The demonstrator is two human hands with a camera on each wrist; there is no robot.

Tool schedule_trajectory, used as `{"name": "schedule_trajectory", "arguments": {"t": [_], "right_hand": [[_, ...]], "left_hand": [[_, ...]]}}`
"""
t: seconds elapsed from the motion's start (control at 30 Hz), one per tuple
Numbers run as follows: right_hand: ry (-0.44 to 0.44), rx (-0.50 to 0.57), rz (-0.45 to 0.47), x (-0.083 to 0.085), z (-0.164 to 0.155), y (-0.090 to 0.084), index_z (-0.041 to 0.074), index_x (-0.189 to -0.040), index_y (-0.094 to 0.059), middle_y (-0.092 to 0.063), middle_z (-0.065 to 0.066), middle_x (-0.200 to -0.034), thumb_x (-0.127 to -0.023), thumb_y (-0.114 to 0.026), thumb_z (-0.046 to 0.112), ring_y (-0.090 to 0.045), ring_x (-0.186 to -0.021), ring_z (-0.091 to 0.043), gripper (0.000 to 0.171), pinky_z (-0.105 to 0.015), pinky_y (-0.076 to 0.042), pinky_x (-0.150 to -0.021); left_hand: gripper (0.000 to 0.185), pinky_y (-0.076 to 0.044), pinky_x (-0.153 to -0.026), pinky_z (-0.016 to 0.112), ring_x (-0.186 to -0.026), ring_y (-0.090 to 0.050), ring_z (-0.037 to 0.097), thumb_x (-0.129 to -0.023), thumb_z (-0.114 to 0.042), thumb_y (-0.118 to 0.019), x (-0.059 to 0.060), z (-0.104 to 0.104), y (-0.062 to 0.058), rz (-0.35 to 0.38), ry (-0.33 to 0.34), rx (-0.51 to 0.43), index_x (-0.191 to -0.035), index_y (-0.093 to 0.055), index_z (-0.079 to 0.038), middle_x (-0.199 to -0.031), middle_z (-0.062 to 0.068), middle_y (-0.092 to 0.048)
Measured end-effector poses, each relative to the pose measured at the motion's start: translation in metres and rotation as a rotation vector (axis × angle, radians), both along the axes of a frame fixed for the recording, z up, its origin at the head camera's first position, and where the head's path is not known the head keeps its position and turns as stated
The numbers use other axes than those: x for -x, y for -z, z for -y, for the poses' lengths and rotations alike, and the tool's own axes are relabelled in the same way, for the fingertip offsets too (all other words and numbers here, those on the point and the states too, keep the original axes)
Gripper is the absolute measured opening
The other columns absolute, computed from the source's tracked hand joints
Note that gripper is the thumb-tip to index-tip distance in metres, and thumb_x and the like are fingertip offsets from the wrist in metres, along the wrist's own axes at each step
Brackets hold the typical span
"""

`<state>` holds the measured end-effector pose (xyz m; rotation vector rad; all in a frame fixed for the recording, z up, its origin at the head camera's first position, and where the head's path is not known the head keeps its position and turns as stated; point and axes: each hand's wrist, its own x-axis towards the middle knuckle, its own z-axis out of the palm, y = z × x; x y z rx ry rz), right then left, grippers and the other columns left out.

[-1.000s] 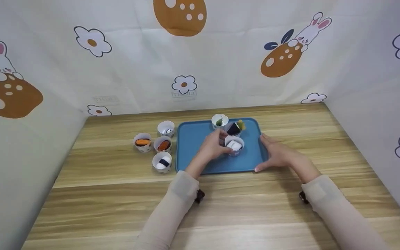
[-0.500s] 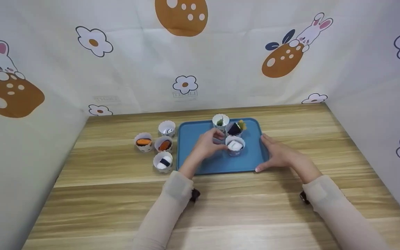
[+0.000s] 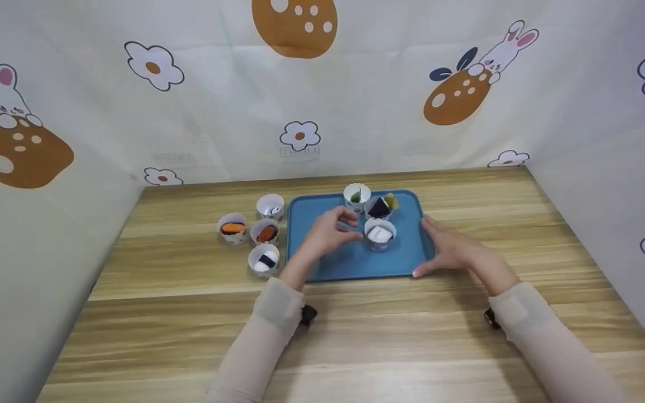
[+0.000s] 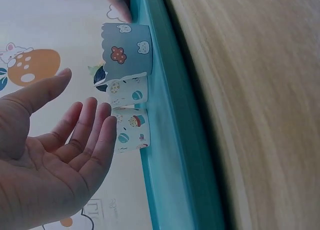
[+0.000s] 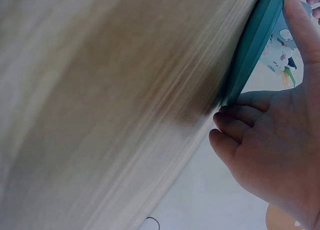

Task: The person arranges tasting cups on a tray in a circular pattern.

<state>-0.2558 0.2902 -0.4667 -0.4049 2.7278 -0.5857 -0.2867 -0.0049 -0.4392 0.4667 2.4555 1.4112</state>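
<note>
Where left fingers (image 3: 349,237) end, cup (image 3: 379,237) just beyond

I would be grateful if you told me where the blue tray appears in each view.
Head: the blue tray lies just right of and below centre.
Left wrist: a band from top to bottom, mid-picture.
Right wrist: a strip at upper right, beside the right hand.
Shared landmark: the wooden table.

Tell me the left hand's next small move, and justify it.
Probably a reach left for the white scalloped paper cup with a black-banded white piece inside: it stands just outside the blue rectangular tray, where three similar cups sit. The left hand holds nothing, and the right hand touches the tray's right edge, perhaps steadying it.
</note>
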Motion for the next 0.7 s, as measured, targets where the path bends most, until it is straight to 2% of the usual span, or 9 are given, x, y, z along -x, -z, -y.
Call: {"name": "schedule_trajectory", "arguments": {"t": [0.47, 0.7], "right_hand": [[0.003, 0.009, 0.009, 0.0, 0.0, 0.0, -0.008, -0.156, -0.01, -0.007, -0.03, -0.164, -0.067, -0.083, 0.063, -0.013, -0.15, -0.049, 0.135, -0.059, -0.018, -0.122], [0.003, -0.002, 0.002, 0.0, 0.0, 0.0, -0.008, -0.156, -0.01, -0.007, -0.031, -0.163, -0.066, -0.083, 0.064, -0.015, -0.149, -0.05, 0.136, -0.059, -0.02, -0.121]], "left_hand": [[0.039, -0.056, -0.095, 0.04, -0.113, -0.067, 0.033, -0.09, -0.012, -0.073, -0.006, 0.012, -0.009, -0.014, 0.033, -0.05, -0.125, -0.06, -0.003, -0.12, 0.013, -0.069], [0.037, -0.056, -0.094, 0.038, -0.112, -0.067, 0.032, -0.089, -0.013, -0.074, -0.009, 0.021, -0.016, -0.011, 0.019, -0.082, -0.123, -0.06, -0.005, -0.119, 0.013, -0.069]]}}
